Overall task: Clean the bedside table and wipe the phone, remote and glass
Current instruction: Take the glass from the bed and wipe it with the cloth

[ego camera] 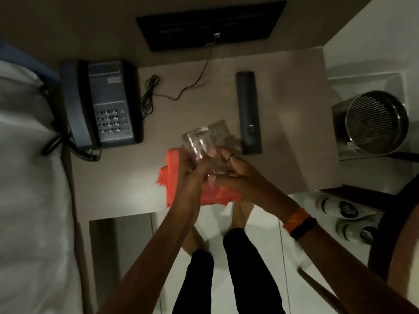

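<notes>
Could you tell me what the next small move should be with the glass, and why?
Probably bring the orange cloth up to the glass: both the left hand and the right hand hold it bare above the table, while the cloth lies beneath them.

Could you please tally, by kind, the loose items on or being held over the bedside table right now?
Phone: 1
Remote: 1
Glass, held in both hands (left, right): 1
Orange cloth: 1
Total: 4
</notes>
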`<state>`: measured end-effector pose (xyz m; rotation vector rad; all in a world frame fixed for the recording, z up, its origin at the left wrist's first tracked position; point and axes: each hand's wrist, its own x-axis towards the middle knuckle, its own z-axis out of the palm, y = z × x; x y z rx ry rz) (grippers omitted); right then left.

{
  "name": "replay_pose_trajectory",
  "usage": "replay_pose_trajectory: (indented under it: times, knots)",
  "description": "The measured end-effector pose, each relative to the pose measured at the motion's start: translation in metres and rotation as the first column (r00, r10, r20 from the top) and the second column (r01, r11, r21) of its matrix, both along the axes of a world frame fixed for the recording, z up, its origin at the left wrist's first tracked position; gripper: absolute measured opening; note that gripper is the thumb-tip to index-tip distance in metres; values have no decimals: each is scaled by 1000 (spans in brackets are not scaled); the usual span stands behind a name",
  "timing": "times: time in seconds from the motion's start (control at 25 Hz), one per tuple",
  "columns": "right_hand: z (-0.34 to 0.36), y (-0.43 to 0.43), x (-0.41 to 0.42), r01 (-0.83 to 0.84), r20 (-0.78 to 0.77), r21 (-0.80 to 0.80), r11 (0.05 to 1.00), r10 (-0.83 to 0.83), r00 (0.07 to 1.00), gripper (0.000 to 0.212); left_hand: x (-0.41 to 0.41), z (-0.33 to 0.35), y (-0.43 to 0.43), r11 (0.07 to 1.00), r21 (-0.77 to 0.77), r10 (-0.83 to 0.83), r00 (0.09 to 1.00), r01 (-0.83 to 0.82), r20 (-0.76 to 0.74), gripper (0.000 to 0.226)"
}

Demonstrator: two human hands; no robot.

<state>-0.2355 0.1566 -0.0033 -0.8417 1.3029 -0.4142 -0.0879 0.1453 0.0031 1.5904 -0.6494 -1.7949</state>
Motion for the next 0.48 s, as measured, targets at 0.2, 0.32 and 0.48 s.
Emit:
replay_pose_trajectory:
  times: [0.2, 0.32, 0.48]
  knots:
    - [5, -53, -99, 134, -16, -100, 986, -136, 991, 86, -93, -9, -73, 868, -224, -452, 892, 444, 17, 81]
    - [-10, -83, -141, 122, -216, -364, 923, -211, 953, 72, -145, -22, -120, 713, -360, -561, 797, 602, 223, 85]
    - [-38, -121, -168, 182, -279, -581, 793, -404, 871, 63, -187, -41, -162, 640, -376, -516, 738, 670, 435, 92]
